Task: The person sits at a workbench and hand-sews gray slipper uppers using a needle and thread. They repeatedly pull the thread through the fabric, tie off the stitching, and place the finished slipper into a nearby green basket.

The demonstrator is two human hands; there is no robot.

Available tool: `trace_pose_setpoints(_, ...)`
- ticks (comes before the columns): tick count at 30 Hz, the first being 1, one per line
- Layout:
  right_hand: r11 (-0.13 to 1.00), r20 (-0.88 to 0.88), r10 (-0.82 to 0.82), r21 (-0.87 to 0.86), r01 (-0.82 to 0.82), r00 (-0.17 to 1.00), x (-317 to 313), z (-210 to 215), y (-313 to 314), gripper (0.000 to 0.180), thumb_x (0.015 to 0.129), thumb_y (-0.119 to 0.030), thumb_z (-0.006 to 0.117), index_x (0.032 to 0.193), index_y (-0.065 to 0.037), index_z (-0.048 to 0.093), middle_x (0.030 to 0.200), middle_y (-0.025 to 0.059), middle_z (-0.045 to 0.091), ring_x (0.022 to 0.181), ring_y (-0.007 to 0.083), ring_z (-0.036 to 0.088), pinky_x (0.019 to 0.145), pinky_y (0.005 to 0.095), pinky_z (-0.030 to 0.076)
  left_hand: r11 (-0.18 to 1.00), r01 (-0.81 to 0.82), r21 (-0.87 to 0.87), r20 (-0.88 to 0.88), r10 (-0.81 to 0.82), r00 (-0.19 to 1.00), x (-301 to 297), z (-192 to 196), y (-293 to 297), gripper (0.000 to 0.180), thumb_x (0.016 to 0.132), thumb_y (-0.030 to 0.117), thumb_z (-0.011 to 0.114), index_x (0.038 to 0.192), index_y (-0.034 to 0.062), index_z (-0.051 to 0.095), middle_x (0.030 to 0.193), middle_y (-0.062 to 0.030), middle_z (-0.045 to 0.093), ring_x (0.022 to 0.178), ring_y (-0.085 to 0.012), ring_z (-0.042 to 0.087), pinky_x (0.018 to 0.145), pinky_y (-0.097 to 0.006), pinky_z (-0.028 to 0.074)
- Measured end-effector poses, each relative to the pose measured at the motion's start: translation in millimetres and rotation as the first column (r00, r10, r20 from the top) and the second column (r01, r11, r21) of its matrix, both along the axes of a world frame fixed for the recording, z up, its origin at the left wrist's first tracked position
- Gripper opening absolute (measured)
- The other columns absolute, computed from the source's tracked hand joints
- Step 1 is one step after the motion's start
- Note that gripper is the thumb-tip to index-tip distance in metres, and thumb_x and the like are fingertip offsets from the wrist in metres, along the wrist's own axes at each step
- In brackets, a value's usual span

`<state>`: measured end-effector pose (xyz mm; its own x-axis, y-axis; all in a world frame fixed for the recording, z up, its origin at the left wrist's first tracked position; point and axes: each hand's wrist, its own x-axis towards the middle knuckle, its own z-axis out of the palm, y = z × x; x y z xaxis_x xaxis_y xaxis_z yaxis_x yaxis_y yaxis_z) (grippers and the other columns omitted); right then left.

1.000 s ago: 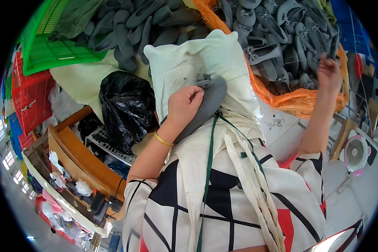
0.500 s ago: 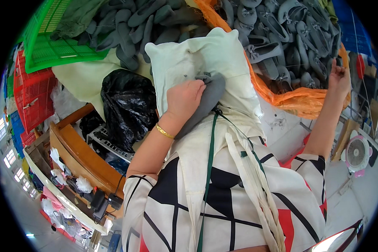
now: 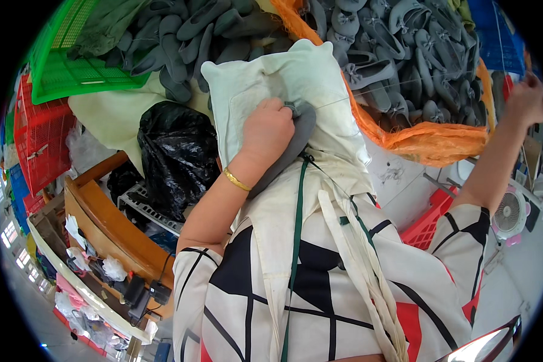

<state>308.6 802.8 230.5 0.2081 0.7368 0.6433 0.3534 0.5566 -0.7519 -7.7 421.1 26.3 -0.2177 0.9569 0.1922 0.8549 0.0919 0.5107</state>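
Note:
My left hand (image 3: 268,133) is closed around a dark grey shoe (image 3: 295,140). The shoe lies tilted on a pale cloth cushion (image 3: 238,87) over my lap, and my fingers hide part of its upper edge. A thin, taut thread (image 3: 338,101) runs from the shoe toward my right hand (image 3: 528,102). That hand is stretched far out to the right with its fingers drawn together on the thread; its fingertips are small and slightly blurred, so a needle cannot be made out. A cream apron (image 3: 274,241) with a green strap covers my front.
Grey shoes with bows (image 3: 431,60) fill an orange sack (image 3: 425,145) at the far right. More grey shoes (image 3: 175,48) are heaped at the far left beside a green crate (image 3: 60,72). A black plastic bag (image 3: 178,157) and a wooden drawer (image 3: 114,217) stand left; a fan (image 3: 510,211) right.
My right hand has moved farther out to the right, its arm more extended, and the thread shows more plainly. My left hand still grips the shoe on the cushion.

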Motion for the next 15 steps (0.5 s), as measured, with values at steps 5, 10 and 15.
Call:
trace_pose_setpoints(5,0.770,0.356,0.628,-0.413,-0.487,0.692,-86,-99,-96,0.016,0.096,-0.005,0.058,0.108,-0.011,0.064,0.103,0.0003,0.066,0.091,0.0121,0.064,0.081,0.0263,0.051,0.968,-0.168,-0.184,0.560,0.244,0.792,-8,-5,-10,0.008,0.081,0.013,0.068,0.078,0.0048,0.068,0.083,-0.0089,0.061,0.074,-0.0238,0.061,0.063,-0.034,0.049)
trace_pose_setpoints(10,0.478,0.758,0.640,-0.521,-0.708,-0.126,-158,-141,-206,0.016,0.079,-0.003,0.060,0.094,-0.009,0.062,0.091,0.0054,0.061,0.091,0.0243,0.063,0.071,0.0341,0.053,0.919,-0.204,-0.339,0.834,0.393,0.386,-18,-29,-20,0.009,0.086,0.013,0.070,0.085,0.0041,0.071,0.079,0.0010,0.063,0.067,-0.0085,0.054,0.059,-0.024,0.043)
trace_pose_setpoints(15,0.378,0.695,0.665,-0.629,-0.679,-0.273,-174,-165,-250,0.011,0.081,-0.012,0.061,0.092,-0.009,0.061,0.089,0.0056,0.058,0.091,0.0249,0.062,0.065,0.0370,0.052,0.890,-0.143,-0.433,0.880,0.452,0.146,-15,-30,-22,0.008,0.087,0.014,0.070,0.088,0.0056,0.071,0.076,0.0031,0.063,0.065,-0.0045,0.052,0.058,-0.020,0.040)
